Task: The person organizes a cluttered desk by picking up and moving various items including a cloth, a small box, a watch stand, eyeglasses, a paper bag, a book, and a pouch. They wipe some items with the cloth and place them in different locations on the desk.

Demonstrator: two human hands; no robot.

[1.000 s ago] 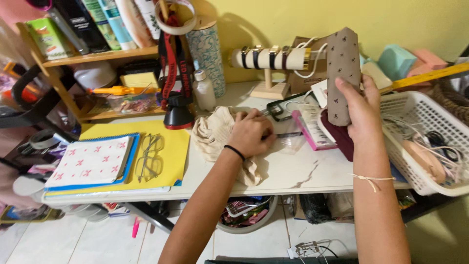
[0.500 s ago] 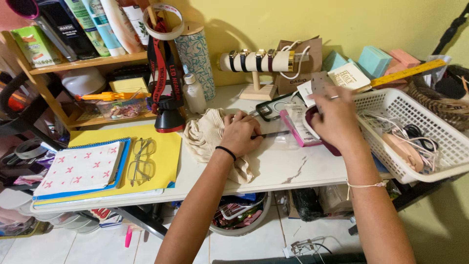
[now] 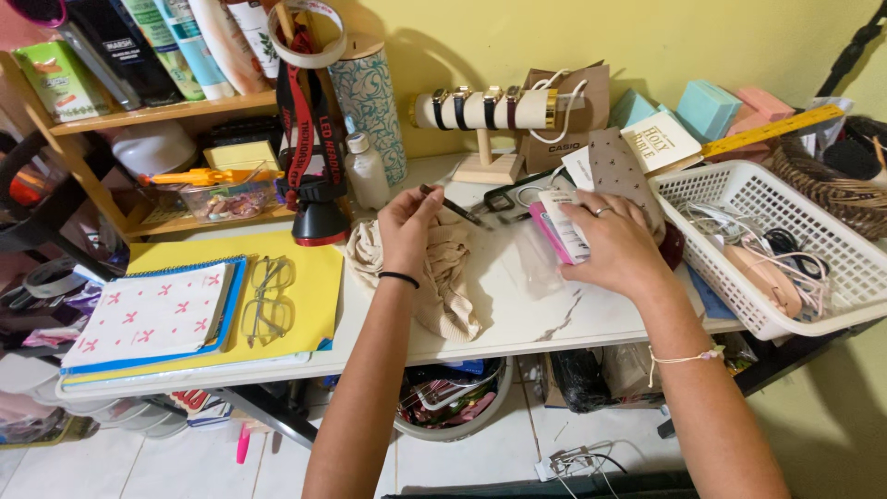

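Note:
My left hand [image 3: 407, 231] hovers over a crumpled beige cloth [image 3: 448, 286] on the white table [image 3: 517, 305]. It pinches a thin dark pen [image 3: 455, 207] between thumb and fingers. My right hand [image 3: 617, 248] is down on the table beside the white basket [image 3: 739, 189]. Its fingers close over a brown dotted pouch [image 3: 617, 164], which sticks up behind them. A pink and white packet [image 3: 562, 226] lies against the thumb. A ring is on one finger and a thread bracelet on the wrist.
A roll stand with several watches [image 3: 480, 109] and a brown paper bag stand at the back. A notebook [image 3: 148, 314] and glasses [image 3: 263, 300] lie on a yellow folder at the left. A wooden shelf, a bottle [image 3: 368, 171] and a black lamp base [image 3: 319, 220] crowd the back left.
My right hand brought the dotted pouch down from mid-air to the table by the basket. My left hand lifted off the beige cloth and now holds the dark pen.

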